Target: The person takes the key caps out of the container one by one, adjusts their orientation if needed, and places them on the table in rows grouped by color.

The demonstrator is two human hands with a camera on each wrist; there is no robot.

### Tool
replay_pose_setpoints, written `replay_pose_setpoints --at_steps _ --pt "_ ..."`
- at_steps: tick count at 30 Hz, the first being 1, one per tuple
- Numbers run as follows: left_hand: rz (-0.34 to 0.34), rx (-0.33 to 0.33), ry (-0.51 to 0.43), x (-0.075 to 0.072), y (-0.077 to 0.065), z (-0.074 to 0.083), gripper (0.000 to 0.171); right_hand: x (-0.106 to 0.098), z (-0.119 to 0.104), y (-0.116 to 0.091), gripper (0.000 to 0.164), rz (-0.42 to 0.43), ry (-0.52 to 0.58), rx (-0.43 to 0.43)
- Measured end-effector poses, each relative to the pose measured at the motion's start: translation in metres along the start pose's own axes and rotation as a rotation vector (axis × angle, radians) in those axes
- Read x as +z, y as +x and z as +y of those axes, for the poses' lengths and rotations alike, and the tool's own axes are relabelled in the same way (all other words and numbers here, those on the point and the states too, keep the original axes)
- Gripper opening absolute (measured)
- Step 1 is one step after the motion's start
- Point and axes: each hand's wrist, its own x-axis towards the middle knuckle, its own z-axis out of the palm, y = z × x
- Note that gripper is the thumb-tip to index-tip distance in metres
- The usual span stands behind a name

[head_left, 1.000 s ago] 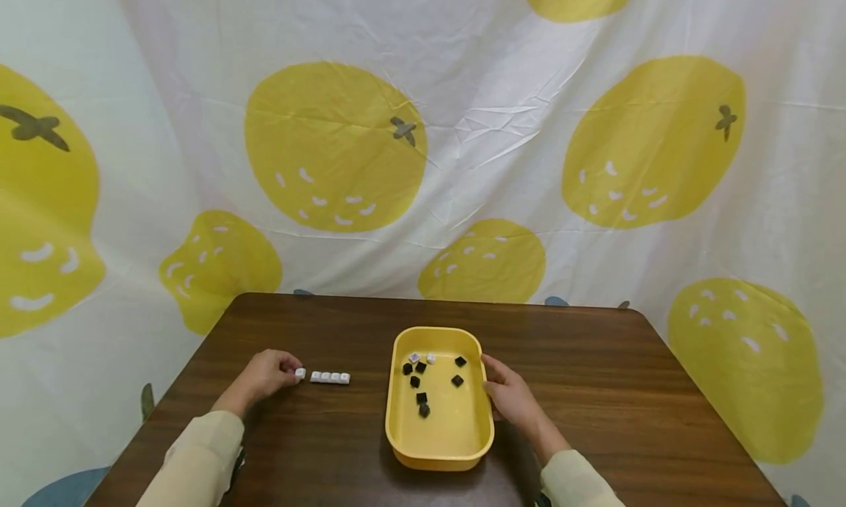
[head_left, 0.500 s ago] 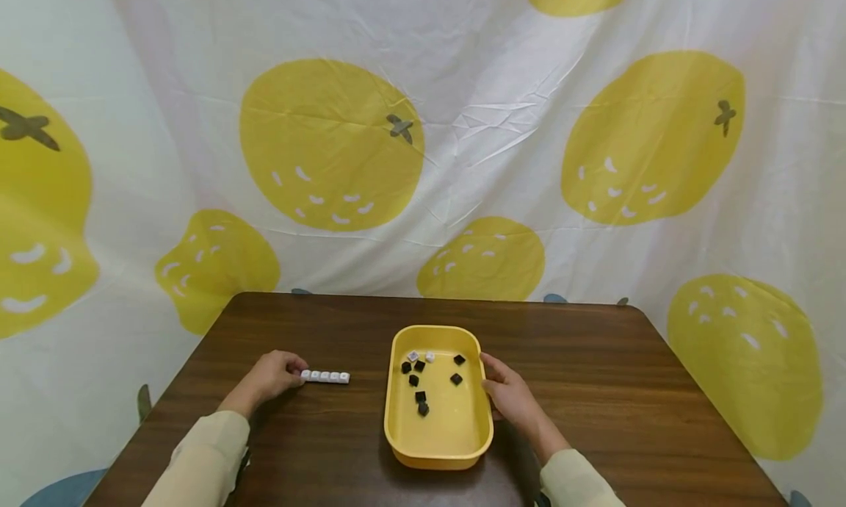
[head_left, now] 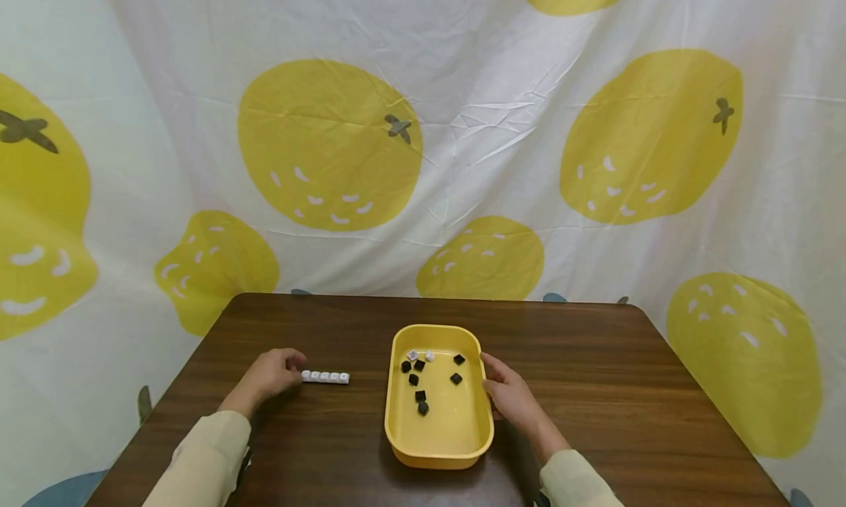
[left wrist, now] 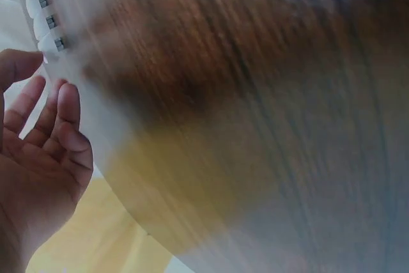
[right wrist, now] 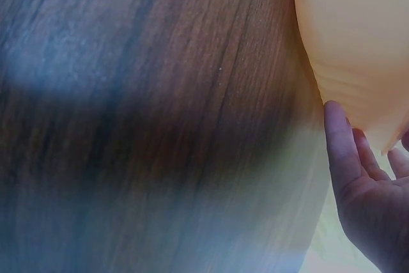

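A row of several small white keycaps [head_left: 325, 377] lies on the brown wooden table [head_left: 317, 448], left of the yellow tray [head_left: 439, 461]. My left hand [head_left: 271, 375] is at the row's left end, fingertips close to the last keycap. In the left wrist view its thumb and fingers are apart with nothing between them, near the keycaps [left wrist: 51, 22]. My right hand [head_left: 514, 398] holds the tray's right side, thumb at the rim. The right wrist view has its fingers [right wrist: 342, 135] against the outer wall of the tray [right wrist: 358, 23].
Inside the tray, several black keycaps [head_left: 419, 365] lie scattered, along with two white keycaps [head_left: 429, 356] near its far end. Behind the table hangs a white cloth [head_left: 476, 162] printed with yellow lemons.
My left hand moved right, bringing one white keycap against the left end of the row, then let it go. My right hand has stayed on the tray.
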Motion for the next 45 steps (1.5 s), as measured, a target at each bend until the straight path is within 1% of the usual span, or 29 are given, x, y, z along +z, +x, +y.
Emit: replay_pose_setpoints --at_steps 3,6,10,14,21,26,33,39,45 --pt "0.039 0.009 0.019 -0.001 0.001 0.006 0.033 0.0 0.0 0.0 0.052 -0.001 -0.011 0.001" --pt "0.077 0.028 0.01 0.0 0.004 0.018 0.032 0.0 -0.001 0.001 0.052 0.001 -0.013 0.001" --pt "0.114 0.092 -0.005 0.004 0.01 0.039 0.03 0.0 -0.001 0.002 0.052 0.004 -0.012 -0.004" --pt "0.111 0.138 -0.021 0.012 0.018 0.06 0.03 -0.002 -0.002 0.003 0.053 -0.001 -0.022 -0.014" --pt "0.093 0.179 -0.067 0.029 0.028 0.098 0.029 -0.008 -0.002 0.006 0.052 -0.022 -0.073 -0.027" --pt "0.083 0.206 -0.071 0.04 0.033 0.12 0.027 -0.01 -0.003 0.006 0.051 -0.018 -0.106 -0.017" --pt "0.098 0.25 -0.037 0.058 0.04 0.141 0.025 -0.009 -0.002 0.006 0.052 -0.017 -0.08 -0.017" --pt "0.078 0.224 -0.004 0.071 0.042 0.152 0.025 -0.006 -0.001 0.006 0.053 -0.025 -0.067 -0.015" --pt "0.055 0.208 0.045 0.078 0.046 0.156 0.025 -0.004 0.0 0.009 0.054 -0.036 -0.067 -0.02"
